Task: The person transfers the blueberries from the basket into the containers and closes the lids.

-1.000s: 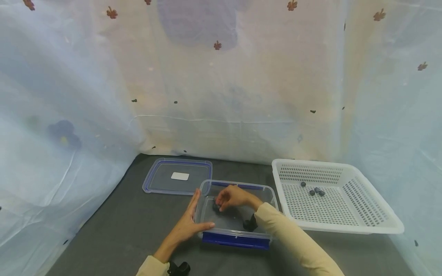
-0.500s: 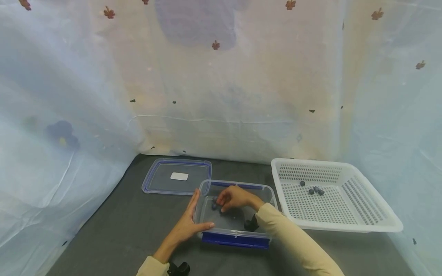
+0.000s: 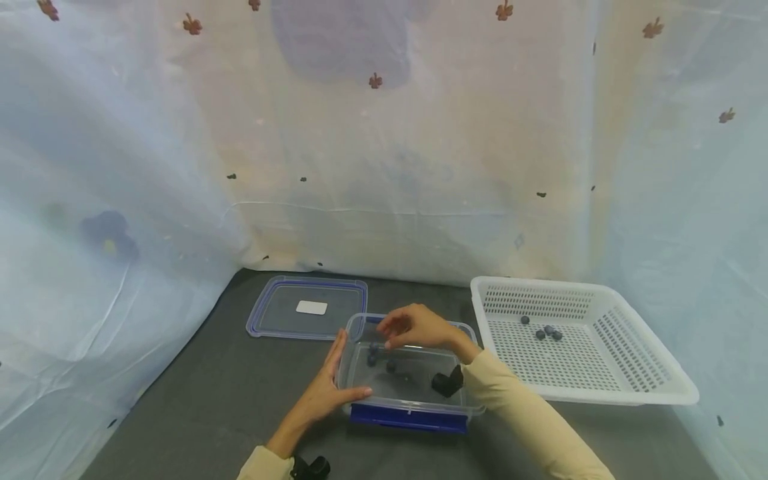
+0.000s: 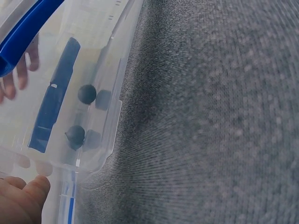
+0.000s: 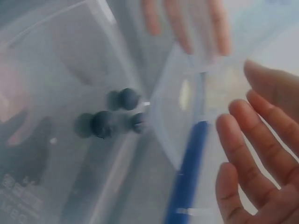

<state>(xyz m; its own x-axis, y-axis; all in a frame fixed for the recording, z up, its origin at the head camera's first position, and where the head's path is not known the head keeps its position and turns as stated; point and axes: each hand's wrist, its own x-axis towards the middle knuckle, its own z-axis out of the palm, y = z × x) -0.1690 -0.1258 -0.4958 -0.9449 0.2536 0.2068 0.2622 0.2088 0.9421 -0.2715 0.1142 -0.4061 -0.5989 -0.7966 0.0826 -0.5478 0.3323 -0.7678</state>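
Note:
A clear plastic food container [image 3: 409, 418] with blue clips stands before me. Three blueberries [image 5: 101, 123] lie inside it near the left end; two of these blueberries [image 4: 87, 94] show through the wall in the left wrist view. My left hand [image 3: 324, 390] rests against the container's left side, fingers straight and thumb at the front rim. Above the container's far half hovers my right hand [image 3: 423, 327], its fingers loosely bent. In the right wrist view that right hand [image 5: 266, 154] has nothing between its fingers.
A white perforated basket [image 3: 600, 397] stands at the right, with several blueberries [image 3: 549, 331] on its floor. Behind and left of the container lies its clear, blue-edged lid [image 3: 339, 321]. A patterned curtain [image 3: 384, 147] closes off the back and sides.
My right hand has risen from the container's floor and moved slightly right and away from me, leaving a blueberry near the others. The left hand has stayed in place.

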